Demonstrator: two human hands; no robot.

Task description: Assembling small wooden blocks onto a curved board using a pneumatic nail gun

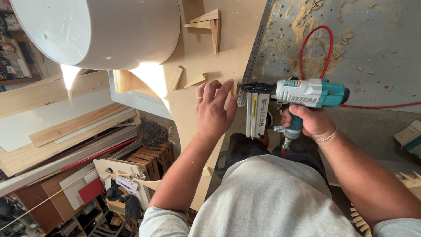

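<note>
My right hand point(308, 122) grips the handle of a white and teal pneumatic nail gun point(298, 94), its black nose pointing left at the edge of a curved brown fibreboard panel point(197, 48). A red air hose point(315, 48) loops from the gun across the floor. My left hand point(213, 109) lies flat on the panel with fingers spread, its fingertips by a small wooden block point(234, 87) right at the gun's nose. A metal ruler point(253, 57) runs along the panel's right edge.
A large white drum point(96, 30) stands at top left. Small wooden wedges point(195, 80) and a triangular bracket point(209, 24) lie on the panel. Boards and timber offcuts point(66, 127) are stacked at left. The grey floor point(377, 57) carries sawdust and chips.
</note>
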